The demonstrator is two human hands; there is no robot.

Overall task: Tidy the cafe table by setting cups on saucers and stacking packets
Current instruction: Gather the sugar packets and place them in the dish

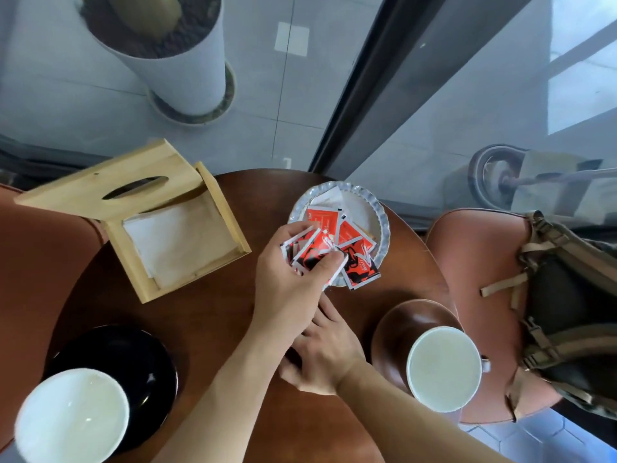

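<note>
Red packets (347,238) on scalloped dish (380,215), cups (444,367) on saucers (397,325)

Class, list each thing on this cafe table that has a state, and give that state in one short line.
Left hand: pinches a bunch of red packets above the scalloped dish.
Right hand: fingers straight, resting on the table.
Loose packets: scattered in the dish, unstacked.
White cup: on the brown saucer.
Second white cup: on the black saucer.
Wooden napkin box: lid propped open.

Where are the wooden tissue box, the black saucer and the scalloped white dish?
wooden tissue box (110,185), head view, on its lid beside the slot.
black saucer (147,362), head view, bare part right of the cup.
scalloped white dish (382,217), head view, right rim.
</note>
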